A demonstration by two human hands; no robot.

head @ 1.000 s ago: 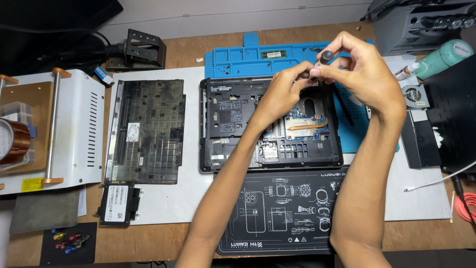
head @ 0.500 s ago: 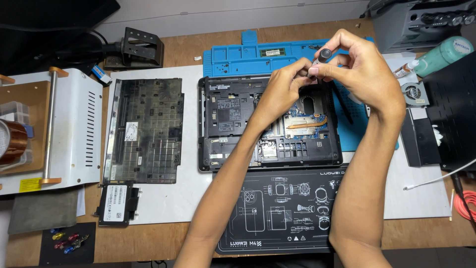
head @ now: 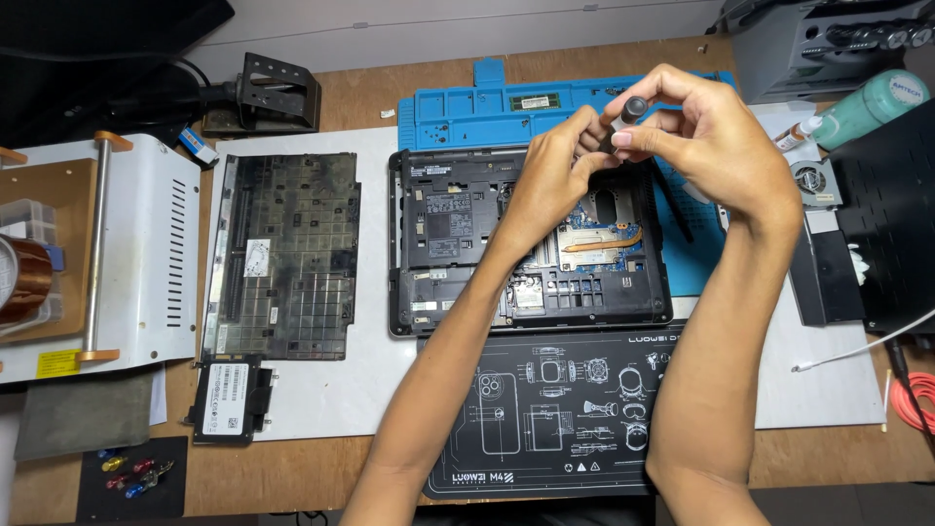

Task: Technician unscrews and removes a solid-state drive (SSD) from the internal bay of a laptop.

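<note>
A small dark tube [head: 631, 109] is pinched by the fingertips of the right hand [head: 716, 146], held up above the opened laptop [head: 458, 244] on the bench [head: 321, 468]. Its lower end is gripped by the pressed-together fingers of the left hand [head: 555, 166]; whether a cap is being turned cannot be told. For a clean result, the tube is best kept steady over the blue mat [head: 487, 107], clear of the copper heat pipe [head: 604, 241], and only light pressure should be applied so nothing spills onto the board.
</note>
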